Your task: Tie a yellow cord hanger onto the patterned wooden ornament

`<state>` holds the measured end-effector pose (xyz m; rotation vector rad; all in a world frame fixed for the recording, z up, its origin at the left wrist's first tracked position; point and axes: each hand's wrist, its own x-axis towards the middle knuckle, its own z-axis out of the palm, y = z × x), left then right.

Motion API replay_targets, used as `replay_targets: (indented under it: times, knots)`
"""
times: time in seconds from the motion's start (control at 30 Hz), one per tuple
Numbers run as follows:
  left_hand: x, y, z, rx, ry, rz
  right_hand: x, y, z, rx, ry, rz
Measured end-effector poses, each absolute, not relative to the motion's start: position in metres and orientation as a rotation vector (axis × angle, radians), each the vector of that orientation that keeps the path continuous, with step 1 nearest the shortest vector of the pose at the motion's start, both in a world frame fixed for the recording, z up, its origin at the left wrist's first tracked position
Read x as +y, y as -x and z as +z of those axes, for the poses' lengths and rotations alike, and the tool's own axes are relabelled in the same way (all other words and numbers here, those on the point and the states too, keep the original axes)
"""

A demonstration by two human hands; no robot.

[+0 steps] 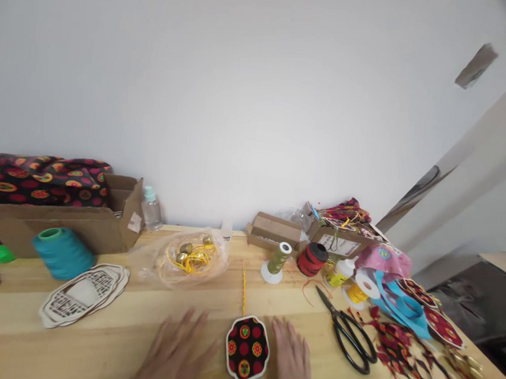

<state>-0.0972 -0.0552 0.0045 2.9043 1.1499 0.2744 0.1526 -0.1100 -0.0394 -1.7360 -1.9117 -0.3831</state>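
Between my two hands lies a scalloped plaque (pixel 247 349) covered in black fabric with red and orange round motifs and a pale rim. A yellow cord (pixel 244 292) runs from its top edge away from me across the wood. To its left, my left hand (pixel 176 353) is spread over the table, somewhat blurred, holding nothing visible. My right hand (pixel 290 357) rests palm down close by the plaque's right edge, fingers stretched out; whether it touches the rim I cannot tell. Black-handled scissors (pixel 347 332) lie to the right of that hand.
Cut-out pale panels (pixel 84 293), a teal thread cone (pixel 63 252) and a fabric-filled cardboard box (pixel 62 226) are at left. Behind sits a plastic bag (pixel 192 260) with bells and yellow cord. Thread spools (pixel 277 261), a glue bottle (pixel 340 271) and fabric scraps (pixel 402 341) line the right.
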Motion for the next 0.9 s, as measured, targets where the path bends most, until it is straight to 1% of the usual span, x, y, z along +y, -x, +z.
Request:
replay_targets:
  times: [0.07, 0.17, 0.23, 0.37, 0.47, 0.63, 0.77, 0.9]
  knots:
    - [-0.042, 0.08, 0.015, 0.898, -2.89, 0.134, -0.107, -0.136, -0.049, -1.902, 1.769, -0.289]
    - [-0.019, 0.057, 0.025, 0.673, -2.849, 0.129, -0.103, -0.128, -0.051, -1.964, 1.729, -0.181]
    - [-0.005, 0.046, 0.022, 0.57, -2.834, 0.134, -0.1, -0.128, -0.05, -1.926, 1.727, -0.183]
    - [0.006, 0.036, 0.0, 0.713, -2.843, 0.257, -0.095, -0.132, -0.047, -1.773, 1.772, -0.273]
    - [0.006, 0.039, -0.013, 0.793, -2.862, 0.38, -0.093, -0.135, -0.043, -1.85, 1.763, -0.256]
    - [0.014, 0.046, -0.012, 0.944, -2.855, 0.545, -0.093, -0.138, -0.036, -1.875, 1.774, -0.175]
    - [0.023, 0.039, -0.013, 0.835, -2.977, 0.591, -0.092, -0.14, -0.029, -1.931, 1.698, -0.151]
    - [0.03, 0.035, -0.021, 0.764, -3.059, 0.681, -0.089, -0.137, -0.027, -1.91, 1.559, -0.241]
